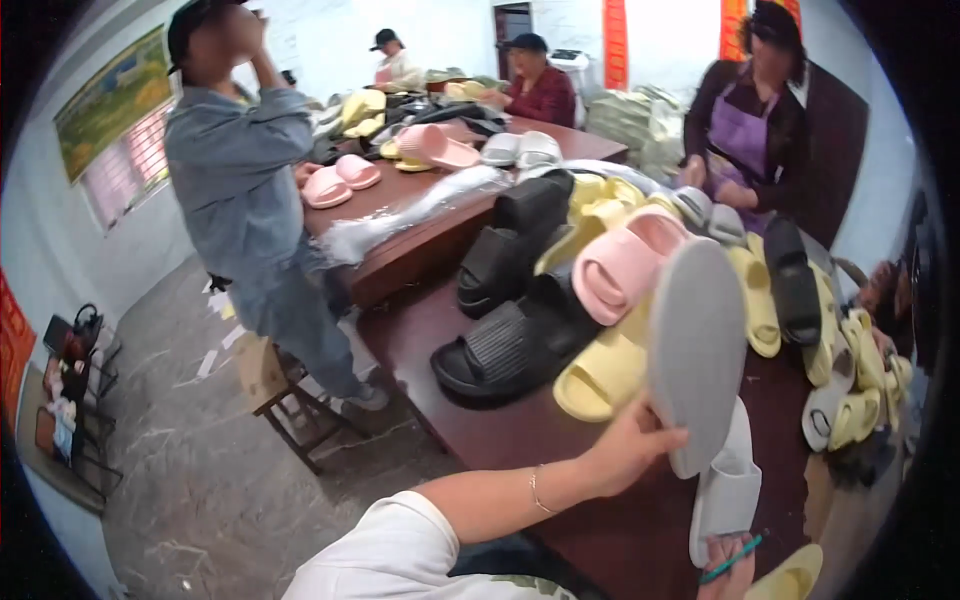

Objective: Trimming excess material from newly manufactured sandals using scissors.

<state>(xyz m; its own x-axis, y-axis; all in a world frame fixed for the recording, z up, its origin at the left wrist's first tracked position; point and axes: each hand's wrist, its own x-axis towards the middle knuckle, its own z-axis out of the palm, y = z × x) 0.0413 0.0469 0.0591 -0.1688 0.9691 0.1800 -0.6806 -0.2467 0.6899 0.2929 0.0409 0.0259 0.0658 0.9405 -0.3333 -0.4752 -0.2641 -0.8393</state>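
Observation:
My left hand (628, 443) grips the heel of a grey slipper (697, 350) and holds it upright, sole facing me, over the dark wooden table (560, 430). A second grey-white slipper (728, 488) hangs just below it, strap side out. My right hand (728, 570) shows only at the lower edge, fingers closed around a thin green pen (733, 559) and close to that second slipper. Whether it also grips the slipper I cannot tell. A yellow slipper (790, 578) lies beside it.
Black (510, 345), yellow (600, 375) and pink slippers (625, 265) are piled across the table. A person in grey (250, 190) stands at left near a wooden stool (285, 395). A person in a purple apron (745, 135) and two seated people work further back.

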